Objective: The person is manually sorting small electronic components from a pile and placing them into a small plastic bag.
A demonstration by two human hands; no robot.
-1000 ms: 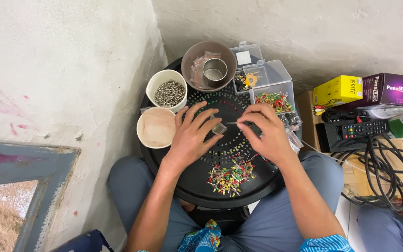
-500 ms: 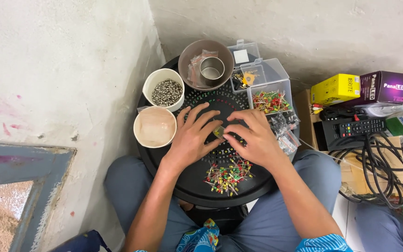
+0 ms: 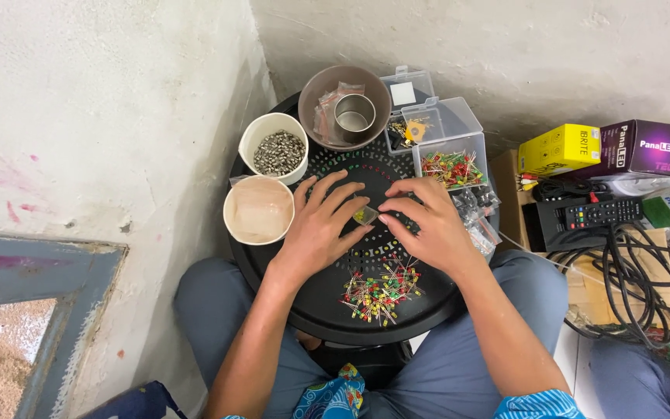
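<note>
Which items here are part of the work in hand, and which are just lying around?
In use:
- left hand and right hand, both on a small part at the centre of the round black tray
- loose pile of coloured LEDs
- clear box of LEDs

Lying about:
- yellow box
- purple box
- remote control
- black cables
</note>
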